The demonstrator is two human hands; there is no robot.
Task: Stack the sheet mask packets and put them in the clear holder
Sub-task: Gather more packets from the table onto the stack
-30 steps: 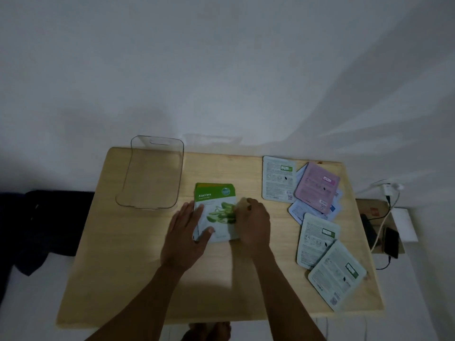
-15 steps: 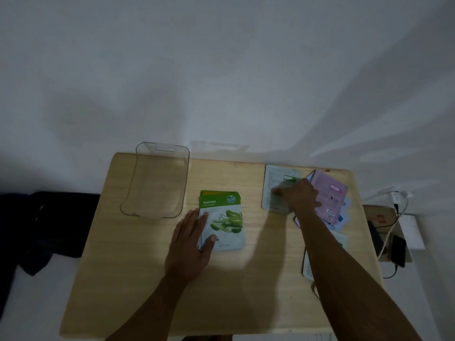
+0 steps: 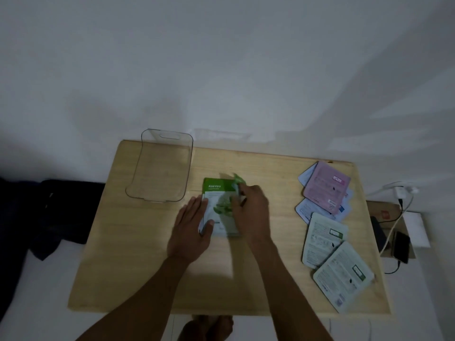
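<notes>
- My right hand (image 3: pixel 248 210) pinches a blurred packet (image 3: pixel 237 180) over the green stack (image 3: pixel 216 193)
- My left hand (image 3: pixel 190 230) lies open, flat, steadying the stack's edge
- These packets look light, floppy and slick, so I grip them by the edges

holder (image 3: pixel 160 168) back-left on table (image 3: pixel 270 279) | stack (image 3: pixel 216 207) centre | loose packets (image 3: pixel 327 217) right

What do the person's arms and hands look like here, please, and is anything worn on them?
Both forearms are bare as far as the frame shows: no sleeves, no gloves. The left hand and right hand show no watch, ring or bracelet, though the light is dim and the right hand is slightly blurred.
</notes>
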